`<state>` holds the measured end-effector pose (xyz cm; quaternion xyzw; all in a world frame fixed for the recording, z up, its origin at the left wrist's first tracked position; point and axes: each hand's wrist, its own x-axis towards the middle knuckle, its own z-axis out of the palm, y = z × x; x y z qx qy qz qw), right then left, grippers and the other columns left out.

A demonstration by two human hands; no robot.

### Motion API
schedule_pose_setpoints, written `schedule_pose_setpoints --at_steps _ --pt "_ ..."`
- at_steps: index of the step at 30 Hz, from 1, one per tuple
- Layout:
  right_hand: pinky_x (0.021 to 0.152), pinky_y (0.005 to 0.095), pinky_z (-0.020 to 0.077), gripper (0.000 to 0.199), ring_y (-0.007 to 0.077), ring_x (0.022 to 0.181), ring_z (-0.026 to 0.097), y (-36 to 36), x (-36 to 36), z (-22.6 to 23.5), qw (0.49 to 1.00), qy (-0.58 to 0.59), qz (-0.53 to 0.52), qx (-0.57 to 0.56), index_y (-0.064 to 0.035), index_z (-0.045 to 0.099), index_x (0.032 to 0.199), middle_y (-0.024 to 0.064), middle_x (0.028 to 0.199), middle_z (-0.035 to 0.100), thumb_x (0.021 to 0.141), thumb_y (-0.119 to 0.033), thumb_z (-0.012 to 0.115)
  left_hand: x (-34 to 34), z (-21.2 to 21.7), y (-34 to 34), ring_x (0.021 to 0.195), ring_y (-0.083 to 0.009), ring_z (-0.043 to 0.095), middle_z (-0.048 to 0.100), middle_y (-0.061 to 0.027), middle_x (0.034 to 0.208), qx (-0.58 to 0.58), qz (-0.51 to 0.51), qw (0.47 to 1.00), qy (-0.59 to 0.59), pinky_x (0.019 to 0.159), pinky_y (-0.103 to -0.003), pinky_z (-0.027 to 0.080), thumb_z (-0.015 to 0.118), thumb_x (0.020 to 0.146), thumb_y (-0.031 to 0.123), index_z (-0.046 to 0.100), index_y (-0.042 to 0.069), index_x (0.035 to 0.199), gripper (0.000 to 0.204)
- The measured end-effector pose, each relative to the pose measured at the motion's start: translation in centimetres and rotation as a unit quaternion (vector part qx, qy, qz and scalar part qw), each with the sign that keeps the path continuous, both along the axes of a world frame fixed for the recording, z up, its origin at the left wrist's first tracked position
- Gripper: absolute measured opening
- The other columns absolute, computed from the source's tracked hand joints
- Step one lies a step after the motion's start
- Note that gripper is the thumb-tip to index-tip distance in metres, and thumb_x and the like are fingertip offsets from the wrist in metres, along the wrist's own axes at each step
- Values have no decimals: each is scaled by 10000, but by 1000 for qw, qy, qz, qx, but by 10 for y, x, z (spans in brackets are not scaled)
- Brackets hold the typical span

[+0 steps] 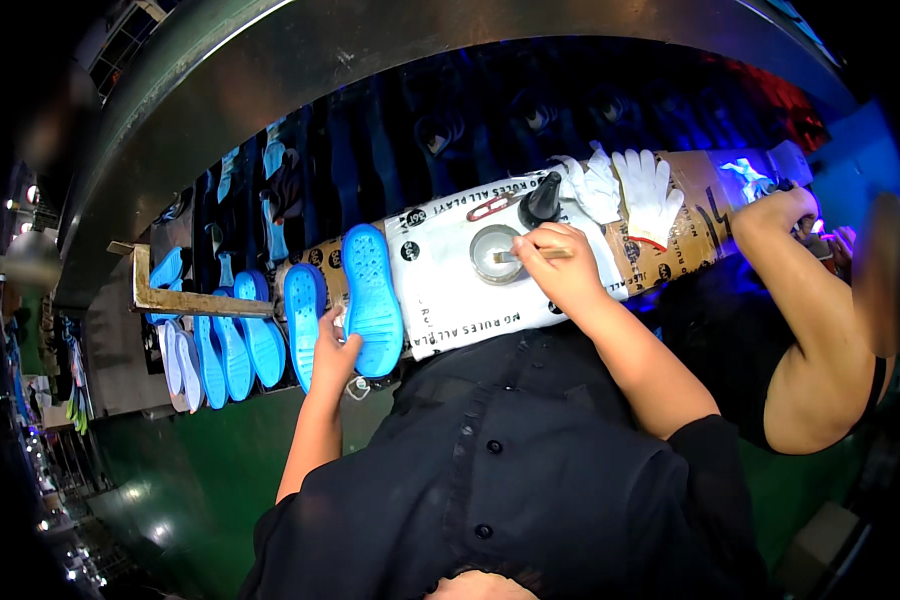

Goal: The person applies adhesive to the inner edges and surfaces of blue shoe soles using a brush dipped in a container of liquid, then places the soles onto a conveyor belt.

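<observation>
My right hand [562,262] is closed round the handle of a brush [508,257], its bristle end down in a round container [492,240] of pale liquid. The container stands on a white printed sheet [440,300]. At the left, my left hand [334,358] grips the near left edge of a bright blue shoe sole [373,290], thumb over the edge; the other fingers are partly hidden. This sole has a dimpled far end and ribs across its near part. A second blue sole [305,305] lies just left of that hand.
More blue soles [232,350] and whitish ones [182,365] line up at the left beside an angled bar [205,303]. Behind the container are a black bottle [541,200], a red-handled tool [492,207] and white gloves [650,195]. A co-worker's arm [805,290] reaches in at the right.
</observation>
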<state>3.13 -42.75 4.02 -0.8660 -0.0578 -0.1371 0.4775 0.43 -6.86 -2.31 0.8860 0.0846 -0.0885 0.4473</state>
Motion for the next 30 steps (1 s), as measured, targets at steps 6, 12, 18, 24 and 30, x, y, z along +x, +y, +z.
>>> schedule_pose_setpoints --at_steps 6,12,18,24,30 --pt "733 387 406 189 277 719 570 6 10 -22 994 -15 -3 -112 -58 653 671 60 681 616 769 -219 652 -5 13 -5 855 -151 604 596 -92 1014 -346 50 912 213 742 -282 501 572 788 71 468 -43 1179 420" --pt "601 351 428 201 289 632 549 -5 8 -11 999 13 -25 39 -29 644 666 93 634 584 794 -184 634 -4 18 -7 915 -209 626 602 -130 1051 -479 108 828 271 824 -342 520 579 798 80 468 -44 1173 411" --pt "593 329 426 244 245 605 561 -2 0 -15 996 13 -56 72 -8 641 687 115 648 592 840 -195 607 0 -2 6 683 -172 620 609 -121 951 -617 28 727 298 538 -271 524 573 802 98 459 -51 1159 404" --pt "597 260 414 286 116 636 532 -4 -8 -5 971 59 -93 212 1 666 797 44 714 631 920 -222 535 -6 79 -56 602 -165 598 587 -122 948 -467 40 879 94 487 -245 502 543 832 86 302 33 1263 497" --pt "691 252 395 369 122 689 502 -2 -29 34 924 76 -111 357 38 638 793 75 712 588 935 -265 484 -1 106 -94 812 -197 621 538 -164 1083 -368 -20 925 -89 589 -277 546 543 834 32 257 2 1289 539"
